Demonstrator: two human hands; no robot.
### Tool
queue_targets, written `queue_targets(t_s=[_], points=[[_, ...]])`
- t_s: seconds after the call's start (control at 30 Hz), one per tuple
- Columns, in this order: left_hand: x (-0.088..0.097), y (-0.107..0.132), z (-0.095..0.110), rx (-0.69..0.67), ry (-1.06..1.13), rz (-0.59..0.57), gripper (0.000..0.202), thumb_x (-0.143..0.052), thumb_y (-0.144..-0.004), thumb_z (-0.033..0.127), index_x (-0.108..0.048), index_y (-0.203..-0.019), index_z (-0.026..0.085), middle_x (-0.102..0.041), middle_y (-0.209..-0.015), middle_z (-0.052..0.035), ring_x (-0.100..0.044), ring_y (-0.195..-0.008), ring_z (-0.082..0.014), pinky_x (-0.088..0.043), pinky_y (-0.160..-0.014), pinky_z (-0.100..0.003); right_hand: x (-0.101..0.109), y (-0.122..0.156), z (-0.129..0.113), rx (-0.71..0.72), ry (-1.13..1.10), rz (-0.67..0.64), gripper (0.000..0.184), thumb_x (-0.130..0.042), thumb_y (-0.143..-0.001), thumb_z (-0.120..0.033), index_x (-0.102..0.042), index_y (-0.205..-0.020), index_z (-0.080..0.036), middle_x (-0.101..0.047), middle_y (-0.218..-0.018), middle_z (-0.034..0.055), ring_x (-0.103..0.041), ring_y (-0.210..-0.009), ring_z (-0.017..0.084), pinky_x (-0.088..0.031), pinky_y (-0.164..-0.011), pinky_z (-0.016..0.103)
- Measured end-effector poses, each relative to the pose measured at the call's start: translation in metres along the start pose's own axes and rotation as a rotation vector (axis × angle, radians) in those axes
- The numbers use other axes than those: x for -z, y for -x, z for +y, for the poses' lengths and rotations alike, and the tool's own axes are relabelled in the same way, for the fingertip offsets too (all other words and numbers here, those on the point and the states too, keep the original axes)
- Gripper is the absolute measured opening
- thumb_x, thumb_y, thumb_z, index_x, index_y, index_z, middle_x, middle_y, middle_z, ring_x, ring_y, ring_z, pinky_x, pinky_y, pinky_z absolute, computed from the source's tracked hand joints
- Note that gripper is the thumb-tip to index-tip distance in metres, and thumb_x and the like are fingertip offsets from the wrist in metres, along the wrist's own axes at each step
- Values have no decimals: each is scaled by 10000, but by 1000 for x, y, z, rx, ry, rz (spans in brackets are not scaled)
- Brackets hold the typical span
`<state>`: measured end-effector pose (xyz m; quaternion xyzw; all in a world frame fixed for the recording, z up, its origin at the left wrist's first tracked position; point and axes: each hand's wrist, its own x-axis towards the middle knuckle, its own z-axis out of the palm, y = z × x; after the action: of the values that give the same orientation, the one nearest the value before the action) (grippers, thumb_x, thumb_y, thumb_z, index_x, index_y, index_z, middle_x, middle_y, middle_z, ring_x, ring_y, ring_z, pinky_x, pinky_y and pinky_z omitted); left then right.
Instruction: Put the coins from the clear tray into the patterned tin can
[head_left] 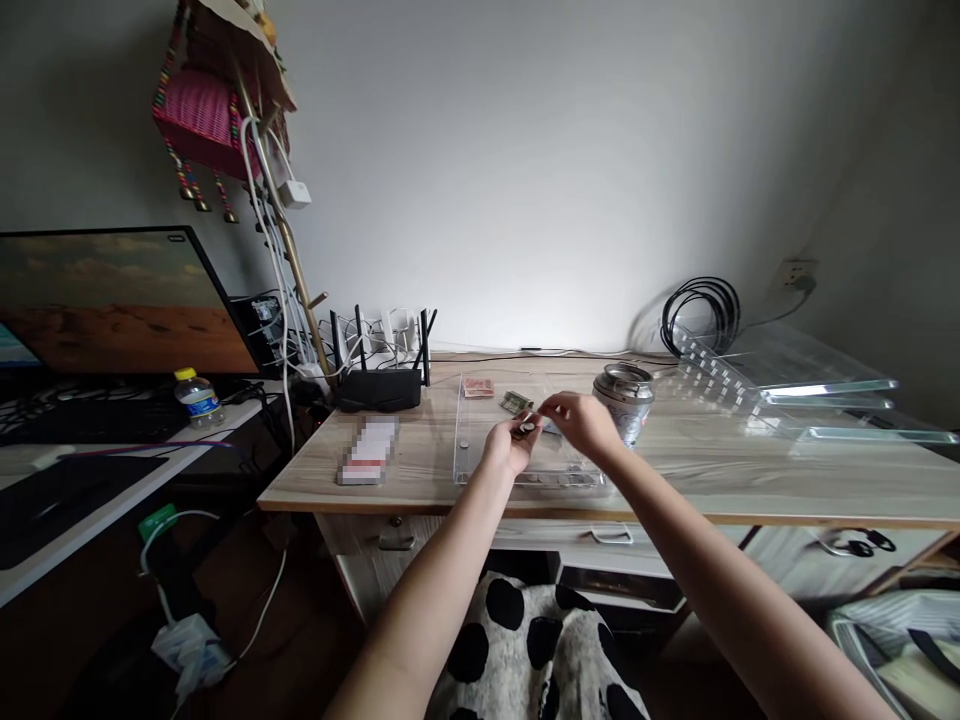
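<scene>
My left hand (511,448) is cupped over a clear plastic tray (480,455), with coins (526,428) held in its curled fingers. Close beside them, the thumb and fingertips of my right hand (585,425) are pinched together; whatever they grip is too small to make out. Behind my hands a greenish banknote (516,402) lies in the tray, and a reddish banknote (478,387) is near its far left corner. Several more coins (555,479) are along the tray's front edge. A silver can-shaped container (628,400) stands right of the tray, partly behind my right wrist.
Left of the tray, a blurred card or packet (369,450) lies before a black router (379,388). Clear acrylic panels (817,385) and a coiled black cable (705,315) occupy the right. A bottle (199,398) and monitor (112,310) stand on the left desk.
</scene>
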<state>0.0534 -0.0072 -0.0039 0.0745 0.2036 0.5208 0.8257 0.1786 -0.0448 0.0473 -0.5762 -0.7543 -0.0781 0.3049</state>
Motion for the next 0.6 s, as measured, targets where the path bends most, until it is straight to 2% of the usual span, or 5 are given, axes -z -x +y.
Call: queue_targets(t_s=[0.1,0.17,0.33,0.43,0.6], points=[[0,4,2,6,-8,-19,183,-356,-691,-22,-512,-741,61,-561,-776,-132,-599,-775,-188,-507,-562,-241,34,-3,25,-148,70,256,241,-428,-750,-325,-638,-829,-240,-638,-804,14,-544,-667,133,-387,-571,230],[-1,6,1,-11,-11,-20,192,-349,-677,-32,-505,-738,62,-562,-775,-135,-600,-784,-189,-508,-580,-245,56,-7,49,-265,175,345,253,-450,-727,-365,-650,-823,-243,-644,-784,23,-549,-677,154,-384,-561,240],[0,4,-1,-45,-8,-9,188,-352,-657,-30,-502,-724,62,-565,-764,-139,-602,-772,-189,-509,-603,-257,81,-22,85,-335,319,56,254,-478,-685,-354,-667,-818,-248,-650,-794,23,-563,-728,166,-384,-555,227],[1,1,-2,-30,-5,8,185,-360,-663,-17,-508,-731,70,-569,-762,-133,-602,-770,-187,-512,-591,-266,88,-32,85,-334,330,-67,225,-512,-649,-324,-674,-791,-259,-650,-778,13,-567,-726,157,-389,-552,217],[0,1,-1,-1,-35,6,139,-387,-682,15,-505,-718,76,-566,-775,-136,-598,-760,-183,-509,-567,-260,97,-45,74,-385,350,-133,129,-587,-568,-248,-680,-655,-236,-646,-695,33,-569,-637,165,-397,-543,237]])
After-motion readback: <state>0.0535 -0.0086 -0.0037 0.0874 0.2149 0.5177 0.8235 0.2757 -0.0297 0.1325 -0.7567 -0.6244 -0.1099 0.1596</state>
